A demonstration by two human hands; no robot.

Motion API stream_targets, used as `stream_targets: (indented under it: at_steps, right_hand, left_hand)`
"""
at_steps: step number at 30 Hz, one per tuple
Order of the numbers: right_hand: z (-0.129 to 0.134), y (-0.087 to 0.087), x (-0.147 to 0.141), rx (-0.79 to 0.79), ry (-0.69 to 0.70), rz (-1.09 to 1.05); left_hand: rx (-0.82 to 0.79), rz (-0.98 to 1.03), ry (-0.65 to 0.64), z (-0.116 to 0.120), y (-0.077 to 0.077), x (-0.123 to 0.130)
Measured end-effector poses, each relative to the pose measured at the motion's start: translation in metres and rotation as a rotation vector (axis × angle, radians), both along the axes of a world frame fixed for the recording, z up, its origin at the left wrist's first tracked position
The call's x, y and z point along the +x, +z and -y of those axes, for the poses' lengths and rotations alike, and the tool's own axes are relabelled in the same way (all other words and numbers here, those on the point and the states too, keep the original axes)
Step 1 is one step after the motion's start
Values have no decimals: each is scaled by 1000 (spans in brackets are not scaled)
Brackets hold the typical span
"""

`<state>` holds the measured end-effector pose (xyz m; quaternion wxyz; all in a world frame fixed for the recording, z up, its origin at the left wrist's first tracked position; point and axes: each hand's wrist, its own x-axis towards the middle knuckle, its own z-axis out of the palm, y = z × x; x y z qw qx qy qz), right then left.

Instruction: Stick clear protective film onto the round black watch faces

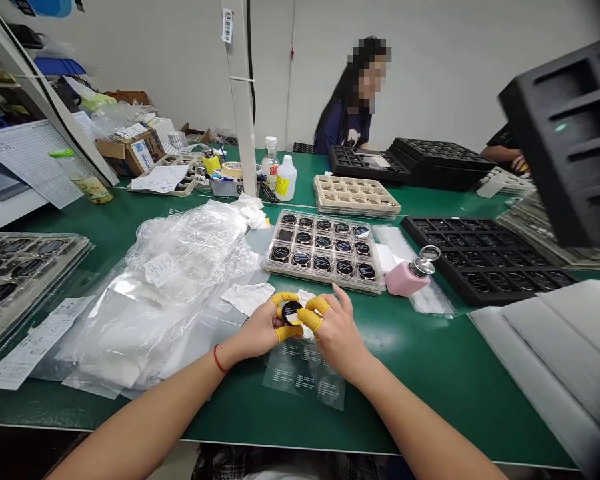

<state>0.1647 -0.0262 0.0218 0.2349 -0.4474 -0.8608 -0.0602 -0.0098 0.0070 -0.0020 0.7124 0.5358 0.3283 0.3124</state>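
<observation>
Head view: plastic tray holds dark discs, probably lenses.

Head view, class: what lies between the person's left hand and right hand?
In the head view, a round black part lies between the left hand and right hand, pinched by yellow finger cots.

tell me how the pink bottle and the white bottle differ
The pink bottle has a metal pump top, the white bottle a plain white cap. The white bottle shows a yellow label, the pink bottle none. The pink bottle sits nearer the right hand. Both are plastic bottles on the green bench.
</observation>
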Motion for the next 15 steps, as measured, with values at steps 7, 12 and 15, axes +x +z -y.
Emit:
stream_targets:
  at_steps: [7, 12, 15]
  right_hand:
    - [4, -5, 0, 82, -17, 72]
    - [6, -7, -2, 107, -21, 80]
    - [6, -6, -3, 107, -17, 46]
  left_hand:
    - [66, -77, 43, -4, 5, -5]
    - [74, -63, 74, -6, 4, -7]
    - [75, -29, 101, -6, 5, -7]
